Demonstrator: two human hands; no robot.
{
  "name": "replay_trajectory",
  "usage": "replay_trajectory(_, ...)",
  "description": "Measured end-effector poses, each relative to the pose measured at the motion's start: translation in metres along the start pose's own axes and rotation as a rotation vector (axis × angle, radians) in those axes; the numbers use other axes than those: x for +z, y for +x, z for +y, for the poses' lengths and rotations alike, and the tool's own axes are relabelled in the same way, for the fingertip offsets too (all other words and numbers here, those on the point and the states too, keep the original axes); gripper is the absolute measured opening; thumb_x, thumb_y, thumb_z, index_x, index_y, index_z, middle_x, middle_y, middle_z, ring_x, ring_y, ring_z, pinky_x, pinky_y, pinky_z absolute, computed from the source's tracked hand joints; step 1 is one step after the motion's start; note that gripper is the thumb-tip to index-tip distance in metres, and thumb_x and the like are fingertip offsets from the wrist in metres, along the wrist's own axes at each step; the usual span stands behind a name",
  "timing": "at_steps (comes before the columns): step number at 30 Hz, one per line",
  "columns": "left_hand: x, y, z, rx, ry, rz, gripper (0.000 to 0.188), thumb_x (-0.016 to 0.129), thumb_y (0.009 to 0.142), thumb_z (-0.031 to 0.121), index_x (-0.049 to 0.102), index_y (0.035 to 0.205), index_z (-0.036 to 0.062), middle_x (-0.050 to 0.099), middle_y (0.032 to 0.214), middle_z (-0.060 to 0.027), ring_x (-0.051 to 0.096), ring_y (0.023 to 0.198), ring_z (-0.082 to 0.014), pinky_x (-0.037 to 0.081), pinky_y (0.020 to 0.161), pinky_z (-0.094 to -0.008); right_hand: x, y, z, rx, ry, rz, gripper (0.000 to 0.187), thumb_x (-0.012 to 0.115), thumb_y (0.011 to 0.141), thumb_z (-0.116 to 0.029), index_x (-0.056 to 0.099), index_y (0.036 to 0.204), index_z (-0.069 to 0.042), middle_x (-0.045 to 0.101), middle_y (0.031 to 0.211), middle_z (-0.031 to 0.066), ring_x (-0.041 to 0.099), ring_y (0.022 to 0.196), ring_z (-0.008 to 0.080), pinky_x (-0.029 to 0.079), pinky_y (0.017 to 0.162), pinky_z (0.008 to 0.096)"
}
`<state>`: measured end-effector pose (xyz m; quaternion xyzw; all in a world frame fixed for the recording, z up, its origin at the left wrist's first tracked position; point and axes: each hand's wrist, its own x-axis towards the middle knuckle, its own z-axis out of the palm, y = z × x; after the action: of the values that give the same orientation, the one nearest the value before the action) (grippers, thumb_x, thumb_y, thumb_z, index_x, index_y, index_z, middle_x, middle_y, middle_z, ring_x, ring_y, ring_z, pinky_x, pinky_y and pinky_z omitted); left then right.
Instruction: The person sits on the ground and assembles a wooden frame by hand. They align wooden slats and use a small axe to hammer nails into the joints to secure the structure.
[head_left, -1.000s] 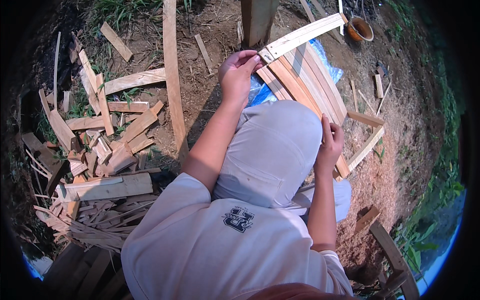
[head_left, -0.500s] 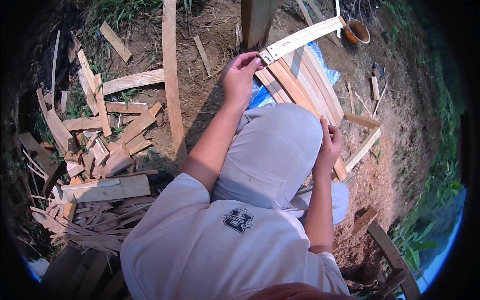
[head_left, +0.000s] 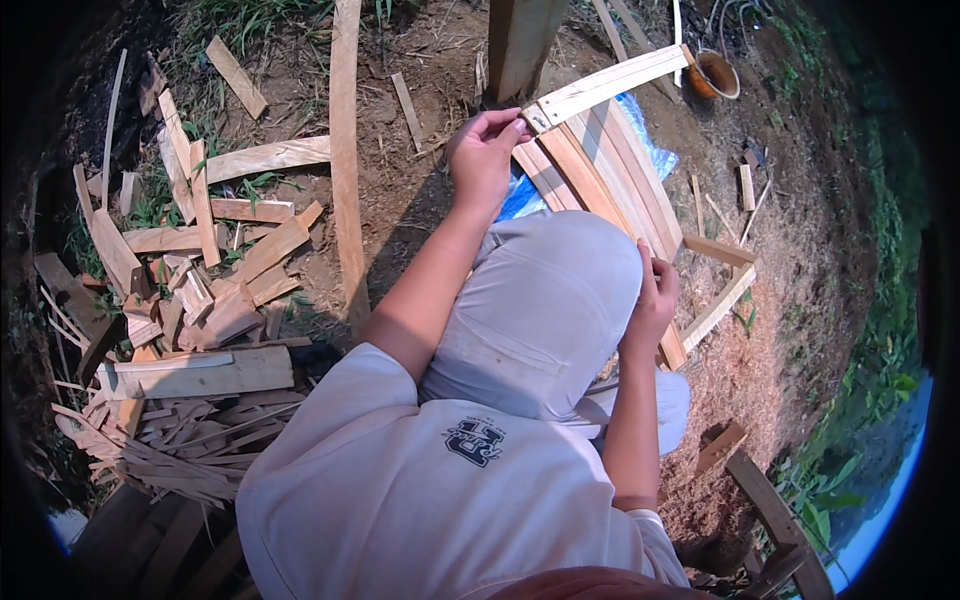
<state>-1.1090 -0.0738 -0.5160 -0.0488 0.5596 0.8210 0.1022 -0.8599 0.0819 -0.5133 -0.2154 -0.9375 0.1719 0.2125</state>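
Observation:
My left hand (head_left: 482, 158) is closed at the near left corner of a slatted wooden panel (head_left: 610, 170), thumb and fingers pinching around the end of a pale crosspiece (head_left: 615, 83). Beyond my raised grey-trousered knee (head_left: 540, 310), several boards lie side by side under that crosspiece. My right hand (head_left: 650, 305) is at the right of the knee, its bent fingers against a long wooden slat (head_left: 672, 345) of the panel. The knee hides part of the panel and what the right fingertips grip.
Blue plastic sheeting (head_left: 648, 140) lies beneath the panel. A wooden post (head_left: 522, 50) stands beyond it. Offcuts (head_left: 230, 310) and thin strips (head_left: 190, 440) are heaped at left, near a long board (head_left: 347, 150). An orange bowl (head_left: 713, 76) sits far right; an angled wooden frame (head_left: 722, 300) lies nearer.
The view has shifted slightly. My right hand sits marginally nearer to me beside the knee, while my left hand stays at the panel's corner.

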Motion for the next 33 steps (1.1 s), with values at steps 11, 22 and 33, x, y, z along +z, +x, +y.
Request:
replay_trajectory(11, -0.005, 0.001, -0.001, 0.031, 0.074, -0.063, 0.018, 0.071, 0.101, 0.002, 0.073, 0.118, -0.0034, 0.075, 0.108, -0.009, 0.072, 0.093, -0.0131, 0.058, 0.089, -0.0267, -0.001, 0.0, 0.005, -0.017, 0.0, 0.001, 0.061, 0.08, 0.084, 0.003, 0.07, 0.14, -0.018, 0.067, 0.105, 0.0082, 0.065, 0.099, 0.0271, 0.052, 0.091, 0.0435)
replay_trajectory(22, -0.007, 0.002, -0.001, 0.02, 0.094, -0.074, 0.021, 0.071, 0.101, 0.004, 0.072, 0.12, -0.0037, 0.075, 0.11, -0.0088, 0.071, 0.095, -0.0133, 0.057, 0.09, -0.0269, -0.003, -0.004, 0.0, 0.02, 0.004, 0.007, 0.068, 0.081, 0.079, 0.003, 0.07, 0.141, -0.022, 0.066, 0.105, 0.0078, 0.065, 0.099, 0.0277, 0.052, 0.091, 0.0449)
replay_trajectory(33, -0.004, 0.004, 0.003, 0.001, 0.059, -0.061, 0.015, 0.069, 0.1, -0.001, 0.071, 0.115, -0.0044, 0.074, 0.104, -0.0093, 0.072, 0.09, -0.0138, 0.059, 0.085, -0.0268, -0.018, 0.004, 0.006, -0.013, 0.212, -0.186, 0.059, 0.077, 0.086, -0.01, 0.067, 0.144, -0.014, 0.072, 0.105, 0.015, 0.069, 0.092, 0.0355, 0.055, 0.084, 0.0465)
